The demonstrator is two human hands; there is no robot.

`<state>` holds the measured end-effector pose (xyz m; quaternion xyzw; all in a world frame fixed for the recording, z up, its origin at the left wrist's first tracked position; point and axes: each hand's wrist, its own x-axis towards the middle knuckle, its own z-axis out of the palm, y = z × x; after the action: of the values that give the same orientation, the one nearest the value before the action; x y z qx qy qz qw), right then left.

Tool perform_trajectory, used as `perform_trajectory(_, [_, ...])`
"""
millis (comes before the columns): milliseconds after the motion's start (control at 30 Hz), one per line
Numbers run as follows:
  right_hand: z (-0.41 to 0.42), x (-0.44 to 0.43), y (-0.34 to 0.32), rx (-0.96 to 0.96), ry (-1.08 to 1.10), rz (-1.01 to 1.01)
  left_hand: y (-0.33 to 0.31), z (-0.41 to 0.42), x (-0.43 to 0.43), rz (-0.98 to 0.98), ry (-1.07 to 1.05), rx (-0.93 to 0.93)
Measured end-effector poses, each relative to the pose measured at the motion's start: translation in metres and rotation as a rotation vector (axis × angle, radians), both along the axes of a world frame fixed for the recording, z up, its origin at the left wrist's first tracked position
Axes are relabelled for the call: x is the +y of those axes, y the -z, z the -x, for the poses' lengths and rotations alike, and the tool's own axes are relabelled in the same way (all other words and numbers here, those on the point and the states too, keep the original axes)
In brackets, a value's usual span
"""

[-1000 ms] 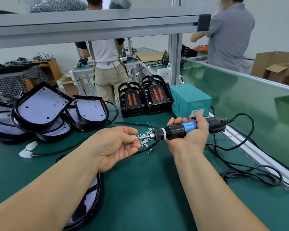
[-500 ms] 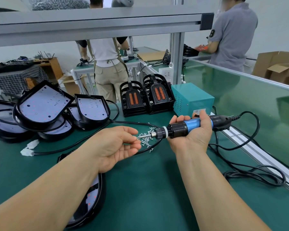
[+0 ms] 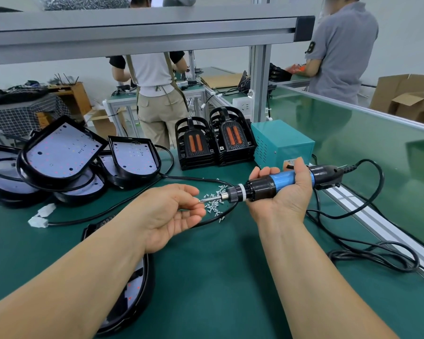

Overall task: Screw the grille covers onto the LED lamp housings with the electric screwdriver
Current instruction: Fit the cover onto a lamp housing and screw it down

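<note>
On the green bench (image 3: 218, 277), in a workshop with other people working behind, the nearest lamp housing (image 3: 142, 289) lies under the left forearm, and the grille covers (image 3: 216, 143) are stacked well beyond. The right hand (image 3: 287, 199) grips the screwdriver (image 3: 274, 185), which is level with its long axis pointing left. Its bit meets the curled left hand (image 3: 167, 214) above the loose screws (image 3: 214, 205); I cannot tell whether those fingers pinch a screw.

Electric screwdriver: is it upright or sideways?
Sideways. The right hand grips the electric screwdriver roughly level, bit pointing toward the left hand.

Green workbench (image 3: 218, 277) — aluminium frame (image 3: 142, 28), pale wall (image 3: 406, 33).
</note>
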<state>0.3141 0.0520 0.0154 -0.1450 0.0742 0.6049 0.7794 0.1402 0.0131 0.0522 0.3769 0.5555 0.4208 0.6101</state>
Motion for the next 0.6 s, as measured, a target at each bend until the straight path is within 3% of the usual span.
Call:
perform_trajectory(367, [0.003, -0.001, -0.002, -0.06, 0.052, -0.036, 0.006, -0.002, 0.0, -0.038, -0.006, 0.102])
perform_trajectory(600, [0.005, -0.005, -0.014, -0.18, 0.146, -0.142, 0.004, -0.013, -0.006, 0.017, 0.026, -0.031])
